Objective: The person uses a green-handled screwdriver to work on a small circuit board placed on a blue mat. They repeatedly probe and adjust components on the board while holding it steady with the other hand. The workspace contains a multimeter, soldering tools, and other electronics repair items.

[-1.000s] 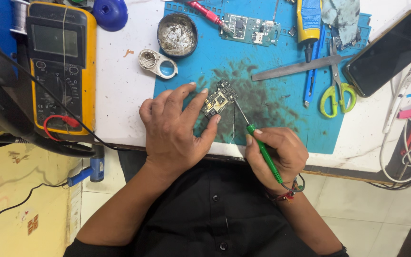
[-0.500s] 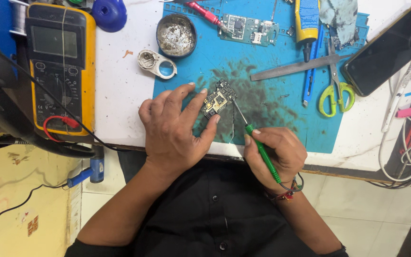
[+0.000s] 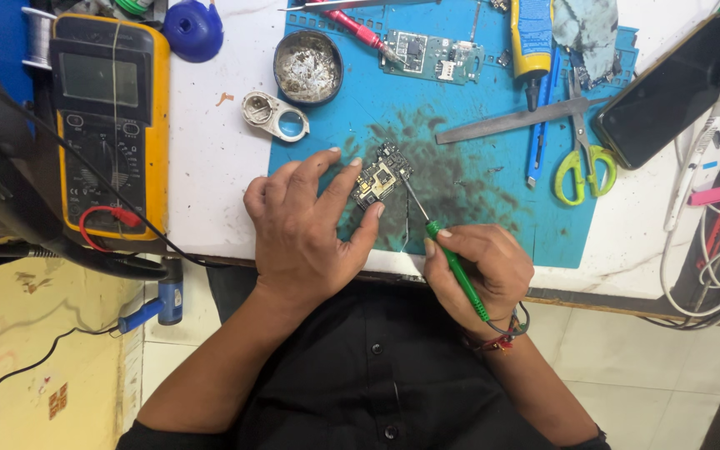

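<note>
Nearest to us, in the lower middle of the frame, our right hand (image 3: 481,271) is clenched around a green-handled tool (image 3: 457,271), held like a pen so its thin metal tip slants up and left. Just left of it, our left hand (image 3: 306,229) lies flat on the blue mat (image 3: 477,108), fingers spread, thumb and forefinger pinching the edges of a small circuit board (image 3: 381,177). We judge this pinch is there to keep the board from sliding while the tip works on it. The board sits at the middle of the frame, just beyond the left fingertips and up-left of the right hand; the tool's tip meets or nearly meets its right edge, we cannot tell which.

Farther up the mat lie a long metal file (image 3: 514,121), scissors with green handles (image 3: 581,154) and a blue pen (image 3: 535,146), all to the right of the board. At the top edge sit a round tin of grey paste (image 3: 307,67), a green circuit board (image 3: 431,57) and a red-handled tool (image 3: 360,29). A yellow meter (image 3: 110,125) rests at upper left, a dark phone (image 3: 668,92) at upper right.
</note>
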